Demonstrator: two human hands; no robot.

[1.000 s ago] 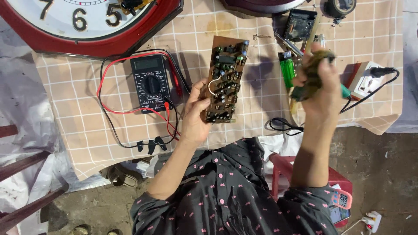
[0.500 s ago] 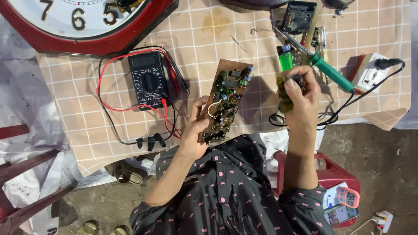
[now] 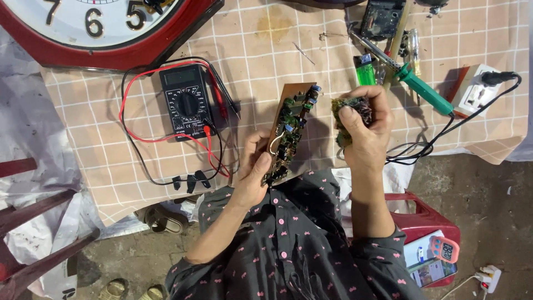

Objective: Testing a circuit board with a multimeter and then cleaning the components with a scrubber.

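- Your left hand (image 3: 256,166) is closed on the lower end of a long brown circuit board (image 3: 290,131); the board is tilted up off the bench (image 3: 100,166), parts side toward you; your thumb lies across its lower face
- Your right hand (image 3: 363,130) is clamped around a small dark wad (image 3: 350,108) of what looks like a scrubbing pad or a bundle of parts; you cannot tell which; it sits just beside the board's upper right edge, not touching it; your two hands are apart, with the board between them
- Behind your right hand lies a soldering iron (image 3: 413,83) with a green handle, its tip pointing up and left; its black cord (image 3: 444,130) loops down past your wrist and runs to a white socket block (image 3: 474,94) at the bench's right end
- A green lighter (image 3: 365,72) lies just above the wad, near the iron's shaft
- Left of the board sits a black meter (image 3: 186,103); its red and black leads (image 3: 144,136) curl across the checked cloth and end close to your left hand
- A big red-rimmed wall clock (image 3: 100,33) fills the far left corner; well apart from both hands
- A red plastic stool (image 3: 427,222) stands by your right elbow, below the bench
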